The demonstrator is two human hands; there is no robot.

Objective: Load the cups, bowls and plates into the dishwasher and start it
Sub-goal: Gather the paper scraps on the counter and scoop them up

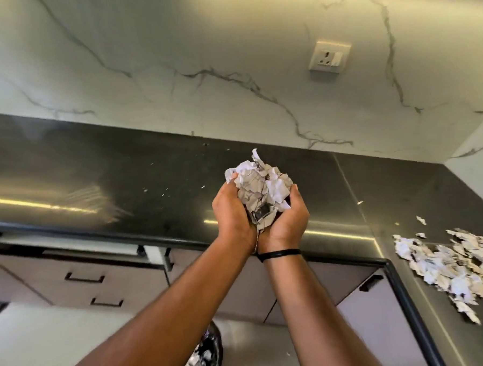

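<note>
Both of my hands are cupped together over the dark countertop, holding a heap of crumpled, torn paper scraps. My left hand curls round the left side of the heap and my right hand curls round its right side; a black band sits on the right wrist. No cups, bowls, plates or dishwasher are in view.
A pile of more torn paper lies on the counter at the right, with small bits scattered mid-counter. Behind is a marble wall with a socket. Below the counter edge are drawers with dark handles. A dark bag with paper sits on the floor.
</note>
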